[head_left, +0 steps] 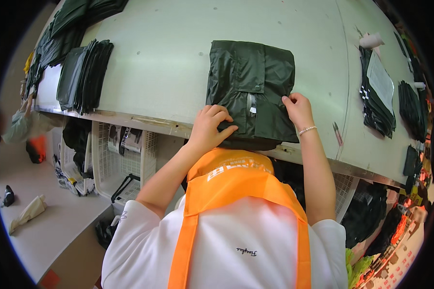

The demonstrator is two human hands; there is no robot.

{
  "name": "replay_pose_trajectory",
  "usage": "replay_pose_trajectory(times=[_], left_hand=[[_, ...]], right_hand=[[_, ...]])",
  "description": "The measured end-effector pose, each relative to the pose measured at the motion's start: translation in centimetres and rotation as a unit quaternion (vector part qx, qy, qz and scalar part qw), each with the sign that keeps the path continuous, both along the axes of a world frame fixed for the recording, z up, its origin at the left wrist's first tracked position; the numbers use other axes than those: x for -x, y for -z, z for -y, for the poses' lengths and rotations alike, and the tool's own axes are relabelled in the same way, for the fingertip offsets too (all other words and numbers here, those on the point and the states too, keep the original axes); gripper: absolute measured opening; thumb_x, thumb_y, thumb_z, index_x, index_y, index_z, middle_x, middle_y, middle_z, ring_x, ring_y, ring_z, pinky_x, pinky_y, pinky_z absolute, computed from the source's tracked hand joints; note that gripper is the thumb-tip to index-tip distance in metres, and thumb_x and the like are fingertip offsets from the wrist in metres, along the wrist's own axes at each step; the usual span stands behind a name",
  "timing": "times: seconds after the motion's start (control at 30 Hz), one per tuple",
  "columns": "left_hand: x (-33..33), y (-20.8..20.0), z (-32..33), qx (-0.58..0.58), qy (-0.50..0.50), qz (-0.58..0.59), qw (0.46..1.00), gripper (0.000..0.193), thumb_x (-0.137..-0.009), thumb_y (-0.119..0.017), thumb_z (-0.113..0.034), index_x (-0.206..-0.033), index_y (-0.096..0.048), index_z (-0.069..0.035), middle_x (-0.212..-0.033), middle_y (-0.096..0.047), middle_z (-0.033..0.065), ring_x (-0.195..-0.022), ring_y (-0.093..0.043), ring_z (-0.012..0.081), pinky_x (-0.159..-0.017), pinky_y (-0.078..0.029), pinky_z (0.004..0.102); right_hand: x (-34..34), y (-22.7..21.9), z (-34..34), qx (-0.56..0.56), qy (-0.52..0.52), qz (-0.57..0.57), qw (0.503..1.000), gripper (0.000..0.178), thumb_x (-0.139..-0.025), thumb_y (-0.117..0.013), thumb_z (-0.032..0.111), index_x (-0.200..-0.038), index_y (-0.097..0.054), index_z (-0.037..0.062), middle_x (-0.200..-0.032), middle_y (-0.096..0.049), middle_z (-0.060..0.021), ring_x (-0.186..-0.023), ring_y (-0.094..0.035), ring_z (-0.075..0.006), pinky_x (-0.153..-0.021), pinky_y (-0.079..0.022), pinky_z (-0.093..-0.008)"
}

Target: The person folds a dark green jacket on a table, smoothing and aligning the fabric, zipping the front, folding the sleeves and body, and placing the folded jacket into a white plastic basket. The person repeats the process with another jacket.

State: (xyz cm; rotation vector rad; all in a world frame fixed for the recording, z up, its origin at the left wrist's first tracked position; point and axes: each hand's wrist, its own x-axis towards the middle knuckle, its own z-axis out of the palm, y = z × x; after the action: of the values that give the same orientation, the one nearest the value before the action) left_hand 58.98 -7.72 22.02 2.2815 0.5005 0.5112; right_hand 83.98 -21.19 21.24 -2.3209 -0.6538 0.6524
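A dark green folded garment [248,72] of thin, slightly shiny cloth lies at the table's near edge, in front of me. A flap runs down its middle, with a grey strip and a small white tag [253,110] below it. My left hand [211,124] rests on the garment's lower left side, thumb and fingers apart. At the garment's right edge, my right hand [300,111] has thumb and forefinger pinched on the cloth. A beaded bracelet is round the right wrist. The garment's lower part hangs over the table edge, above my orange apron [236,188].
Stacks of folded dark garments [84,74] lie on the left of the pale table [159,62]. At right are tweezers [337,134], another dark stack [376,106] with a paper sheet, and a white roll [371,40]. White plastic baskets [123,168] stand underneath. Another person's arm [31,123] shows far left.
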Motion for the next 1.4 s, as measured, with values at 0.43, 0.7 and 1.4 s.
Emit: replay_pose_trajectory(times=[0.43,0.7,1.4], left_hand=[[0.3,-1.4,0.6,0.092,0.043,-0.078,0.992,0.028,-0.069,-0.076,-0.018,-0.09,-0.062,-0.006,-0.095,-0.057,0.0065,-0.089,-0.056,0.0264,-0.074,-0.048,0.0346],[-0.4,-1.4,0.6,0.115,0.062,-0.084,0.988,0.026,-0.071,-0.075,-0.022,-0.089,-0.062,-0.007,-0.091,-0.058,0.007,-0.089,-0.056,0.0278,-0.074,-0.048,0.0372],[0.5,4.5,-0.9,0.328,-0.195,-0.212,0.9,0.077,-0.073,-0.074,-0.049,-0.111,-0.054,0.015,-0.103,-0.064,0.0244,-0.097,-0.063,0.0283,-0.085,-0.048,0.034]], right_hand=[[2.8,-0.7,-1.1,0.003,0.123,-0.212,0.97,0.08,-0.087,-0.043,0.066,-0.094,-0.061,-0.0113,-0.104,-0.06,-0.0171,-0.103,-0.052,-0.0216,-0.095,-0.036,-0.0308],[1.3,-2.7,-3.0,0.028,0.051,-0.25,0.967,0.034,-0.088,-0.061,0.031,-0.089,-0.057,-0.0024,-0.083,-0.053,-0.0036,-0.073,-0.046,-0.0121,-0.067,-0.043,-0.0294],[3.8,2.7,2.1,-0.067,0.095,-0.237,0.965,0.096,-0.074,-0.061,0.068,-0.12,-0.047,-0.015,-0.121,-0.05,-0.034,-0.115,-0.051,-0.04,-0.097,-0.04,-0.0402]])
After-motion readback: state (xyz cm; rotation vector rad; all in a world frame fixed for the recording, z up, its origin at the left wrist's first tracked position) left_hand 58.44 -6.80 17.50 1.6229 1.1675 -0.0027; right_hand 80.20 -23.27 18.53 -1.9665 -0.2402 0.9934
